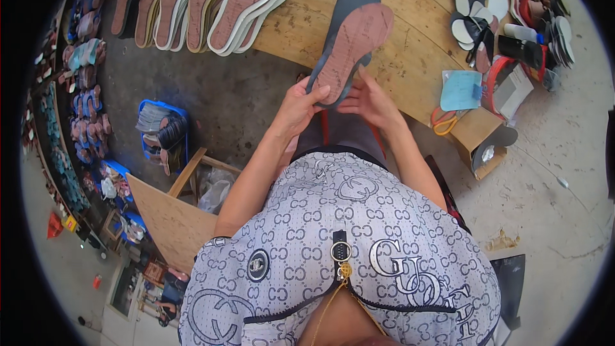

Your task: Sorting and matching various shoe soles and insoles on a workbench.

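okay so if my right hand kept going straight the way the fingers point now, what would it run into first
Most likely the pink-brown insole on the dark grey shoe sole that both hands hold: the right hand already touches its edge, fingers pointing up and leftward into it. Past that lies the curved plywood table, though depth is hard to judge.

Both bare forearms reach forward and converge. The left hand (300, 104) is curled, thumb lying on top; the right hand (371, 102) has fingers bent, thumb raised.
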A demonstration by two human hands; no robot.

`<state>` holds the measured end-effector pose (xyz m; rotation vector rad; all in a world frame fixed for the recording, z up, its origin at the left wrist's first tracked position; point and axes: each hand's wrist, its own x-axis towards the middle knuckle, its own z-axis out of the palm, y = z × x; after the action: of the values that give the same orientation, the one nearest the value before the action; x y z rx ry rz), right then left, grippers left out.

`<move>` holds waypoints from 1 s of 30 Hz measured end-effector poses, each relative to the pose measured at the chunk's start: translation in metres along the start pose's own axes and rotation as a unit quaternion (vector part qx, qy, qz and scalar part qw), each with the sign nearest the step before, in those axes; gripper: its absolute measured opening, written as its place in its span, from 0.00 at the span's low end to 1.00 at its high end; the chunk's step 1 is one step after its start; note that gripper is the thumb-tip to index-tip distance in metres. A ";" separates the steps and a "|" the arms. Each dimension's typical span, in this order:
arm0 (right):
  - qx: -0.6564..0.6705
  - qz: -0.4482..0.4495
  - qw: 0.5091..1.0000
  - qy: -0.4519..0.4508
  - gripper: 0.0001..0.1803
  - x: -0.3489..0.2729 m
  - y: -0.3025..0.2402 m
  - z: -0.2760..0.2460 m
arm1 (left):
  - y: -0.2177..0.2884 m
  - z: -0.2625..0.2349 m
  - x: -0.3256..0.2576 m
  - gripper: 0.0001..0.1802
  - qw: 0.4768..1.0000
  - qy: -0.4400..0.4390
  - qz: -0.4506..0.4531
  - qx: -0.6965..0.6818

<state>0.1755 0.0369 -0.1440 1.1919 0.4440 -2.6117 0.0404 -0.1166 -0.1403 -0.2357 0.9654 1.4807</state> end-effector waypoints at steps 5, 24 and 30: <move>0.115 -0.167 0.979 0.021 0.18 0.007 -0.024 0.026 | 0.033 -0.001 -0.048 0.20 0.989 -0.012 -0.014 0.148; 0.092 -0.200 0.964 -0.147 0.25 -0.090 0.015 0.076 | 0.087 0.031 -0.082 0.16 0.862 -0.182 -0.062 0.469; 0.075 -0.256 0.953 -0.142 0.23 -0.108 0.008 0.083 | 0.080 0.043 -0.088 0.14 0.887 -0.222 0.026 0.403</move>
<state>0.1900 0.0079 -0.0111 0.7930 0.5656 -3.2483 0.0026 -0.1402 -0.0223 0.7119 1.1197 0.9956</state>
